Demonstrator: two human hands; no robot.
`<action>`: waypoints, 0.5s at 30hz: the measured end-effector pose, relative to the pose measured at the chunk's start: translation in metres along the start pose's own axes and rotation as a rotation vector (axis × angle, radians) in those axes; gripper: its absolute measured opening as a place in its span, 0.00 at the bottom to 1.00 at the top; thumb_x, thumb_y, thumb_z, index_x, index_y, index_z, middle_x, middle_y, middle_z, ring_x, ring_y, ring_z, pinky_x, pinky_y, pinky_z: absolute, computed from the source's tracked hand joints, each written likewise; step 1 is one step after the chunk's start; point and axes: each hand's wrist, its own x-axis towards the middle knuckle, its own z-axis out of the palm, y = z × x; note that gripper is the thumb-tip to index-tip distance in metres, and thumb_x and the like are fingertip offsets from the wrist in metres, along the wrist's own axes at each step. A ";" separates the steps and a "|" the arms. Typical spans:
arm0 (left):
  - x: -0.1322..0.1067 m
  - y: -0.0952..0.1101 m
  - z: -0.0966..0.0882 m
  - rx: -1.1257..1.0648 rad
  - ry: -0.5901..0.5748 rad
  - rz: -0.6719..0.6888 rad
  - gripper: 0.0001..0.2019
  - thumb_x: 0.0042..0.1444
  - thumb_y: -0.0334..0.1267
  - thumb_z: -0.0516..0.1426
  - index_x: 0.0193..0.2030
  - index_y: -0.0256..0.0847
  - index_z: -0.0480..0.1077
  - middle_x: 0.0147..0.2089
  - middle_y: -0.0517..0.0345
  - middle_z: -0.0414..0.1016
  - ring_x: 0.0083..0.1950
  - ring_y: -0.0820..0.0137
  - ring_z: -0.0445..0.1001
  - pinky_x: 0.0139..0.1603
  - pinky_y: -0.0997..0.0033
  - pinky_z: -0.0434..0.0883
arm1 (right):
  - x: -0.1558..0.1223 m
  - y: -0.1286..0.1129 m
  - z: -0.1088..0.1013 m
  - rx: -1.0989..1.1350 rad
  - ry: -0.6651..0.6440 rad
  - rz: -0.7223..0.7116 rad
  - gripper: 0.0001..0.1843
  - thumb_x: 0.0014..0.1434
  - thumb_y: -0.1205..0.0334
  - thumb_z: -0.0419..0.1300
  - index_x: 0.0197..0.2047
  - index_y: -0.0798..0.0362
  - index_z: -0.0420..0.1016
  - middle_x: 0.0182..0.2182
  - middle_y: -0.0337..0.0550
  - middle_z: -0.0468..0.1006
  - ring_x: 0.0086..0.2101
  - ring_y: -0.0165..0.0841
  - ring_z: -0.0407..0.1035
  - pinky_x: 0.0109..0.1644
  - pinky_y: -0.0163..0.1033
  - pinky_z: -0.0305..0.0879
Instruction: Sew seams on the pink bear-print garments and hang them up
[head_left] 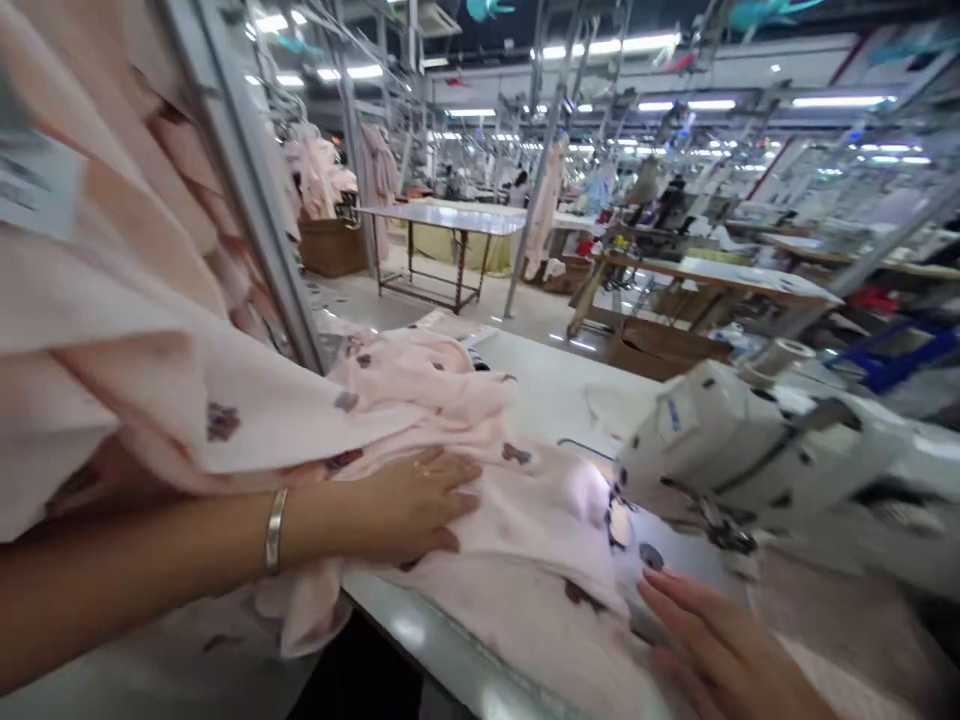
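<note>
Pale pink printed fabric (517, 520) lies across the sewing table and reaches the needle area of a white sewing machine (750, 440). My left hand (409, 505) rests flat on this fabric with its fingers spread, left of the lit needle. A bracelet (275, 531) circles that wrist. My right hand (720, 640) is at the lower right, in front of the machine's needle plate, fingers stretched out and partly blurred. Its fingertips are close to a small dark disc (651, 556) on the machine bed. Whether they touch the cloth's edge I cannot tell.
More pink cloth (150, 330) hangs at the left beside a slanted metal pole (244, 190). The white tabletop (562, 370) extends behind the fabric. Farther back stand a metal-legged table (450, 218), a cardboard box (660, 345) and a blue crate (892, 350).
</note>
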 end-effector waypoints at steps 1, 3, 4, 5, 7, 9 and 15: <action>0.013 0.012 -0.002 -0.024 0.008 -0.020 0.11 0.61 0.38 0.52 0.49 0.39 0.69 0.56 0.47 0.67 0.55 0.61 0.67 0.55 0.60 0.64 | -0.001 -0.003 -0.009 0.067 -0.017 0.078 0.15 0.65 0.58 0.50 0.51 0.52 0.70 0.44 0.47 0.75 0.43 0.36 0.69 0.43 0.41 0.65; 0.043 0.038 0.000 -0.064 0.002 -0.038 0.06 0.59 0.33 0.52 0.42 0.39 0.69 0.47 0.52 0.71 0.46 0.64 0.70 0.47 0.62 0.67 | 0.006 -0.012 -0.019 0.189 -0.077 0.123 0.12 0.64 0.61 0.51 0.48 0.50 0.72 0.34 0.43 0.73 0.35 0.33 0.67 0.38 0.39 0.62; 0.057 0.050 0.004 -0.073 -0.005 -0.039 0.06 0.57 0.32 0.53 0.41 0.39 0.69 0.44 0.53 0.71 0.42 0.64 0.70 0.44 0.63 0.68 | 0.011 -0.017 -0.020 0.229 -0.108 0.124 0.11 0.64 0.62 0.51 0.47 0.49 0.72 0.31 0.41 0.71 0.32 0.32 0.65 0.36 0.38 0.60; 0.070 0.059 0.009 -0.076 -0.016 -0.036 0.06 0.55 0.32 0.54 0.40 0.39 0.68 0.41 0.53 0.71 0.40 0.64 0.70 0.41 0.62 0.68 | 0.016 -0.021 -0.019 0.251 -0.141 0.128 0.11 0.64 0.63 0.52 0.46 0.49 0.72 0.29 0.40 0.70 0.31 0.31 0.64 0.36 0.38 0.58; 0.091 0.066 0.018 -0.072 -0.039 -0.027 0.06 0.54 0.33 0.55 0.39 0.38 0.68 0.39 0.54 0.71 0.38 0.63 0.70 0.37 0.62 0.68 | 0.022 -0.027 -0.013 0.234 -0.223 0.153 0.11 0.63 0.60 0.54 0.47 0.48 0.72 0.28 0.40 0.69 0.31 0.31 0.62 0.36 0.39 0.56; 0.104 0.063 0.022 -0.083 -0.068 -0.003 0.04 0.54 0.34 0.55 0.36 0.38 0.69 0.37 0.55 0.71 0.36 0.64 0.71 0.36 0.63 0.66 | 0.021 -0.028 -0.007 0.178 -0.317 0.174 0.16 0.60 0.56 0.57 0.51 0.46 0.70 0.30 0.40 0.68 0.32 0.33 0.62 0.38 0.41 0.54; 0.106 0.050 0.012 -0.228 0.031 0.022 0.03 0.55 0.32 0.55 0.35 0.42 0.71 0.36 0.60 0.71 0.38 0.69 0.69 0.37 0.68 0.62 | 0.011 -0.019 0.001 0.123 -0.353 0.168 0.25 0.57 0.47 0.59 0.57 0.42 0.66 0.32 0.41 0.68 0.34 0.34 0.63 0.38 0.42 0.53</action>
